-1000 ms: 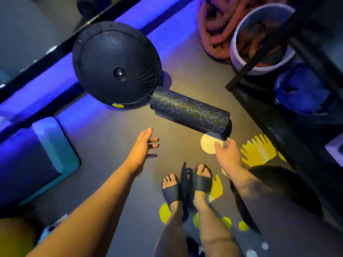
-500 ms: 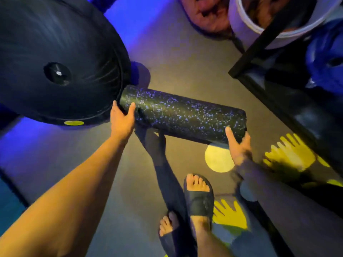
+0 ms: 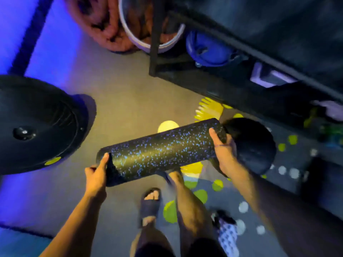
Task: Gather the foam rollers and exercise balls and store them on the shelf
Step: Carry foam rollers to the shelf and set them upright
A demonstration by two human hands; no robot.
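Observation:
A black foam roller (image 3: 159,151) with blue speckles is off the floor, held level in front of me. My left hand (image 3: 96,176) grips its near left end and my right hand (image 3: 223,151) grips its right end. A black frame shelf (image 3: 219,78) stands at the upper right, with a blue ball-like object (image 3: 209,51) on its lowest level. A big black dome-shaped balance ball (image 3: 37,125) rests on the floor at the left. Just right of the roller's end lies a dark round ball (image 3: 254,145), partly hidden by my right hand.
A white bucket (image 3: 148,47) and thick orange ropes (image 3: 96,25) sit at the top beside the shelf's corner post. My feet in dark slides (image 3: 150,203) stand below the roller. Yellow and green floor markers (image 3: 209,110) dot the grey floor. Blue-lit strip at the left.
Both hands closed on the roller's ends and lifted it from the floor beside the black dome. It has moved right, toward the shelf, as the view turned that way.

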